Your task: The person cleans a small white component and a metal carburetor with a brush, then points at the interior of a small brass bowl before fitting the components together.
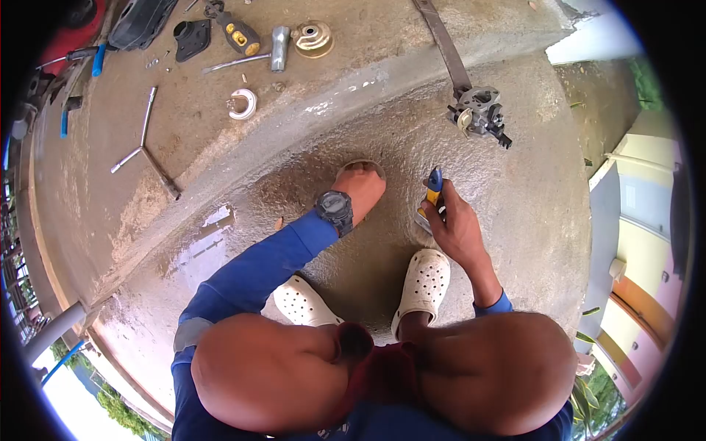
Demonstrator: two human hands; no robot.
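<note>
My right hand (457,224) is closed around a paintbrush (432,192) with a yellow and blue handle. Its blue end points up and away, and its bristles hang toward the wet concrete near my right shoe. My left hand (364,191), with a black watch on the wrist, is curled over a round thing with a thin rim (362,162). Most of that round thing and my fingertips are hidden beneath the hand. Beyond my right hand, a carburetor (482,112) sits on the concrete, touching the end of a flat brown strip (446,44).
On the raised ledge lie a Y-shaped wrench (144,140), a yellow and black screwdriver (239,35), a socket wrench (279,50), a brass-coloured round part (312,39) and a white ring-like part (242,104). White clogs (425,287) are on my feet.
</note>
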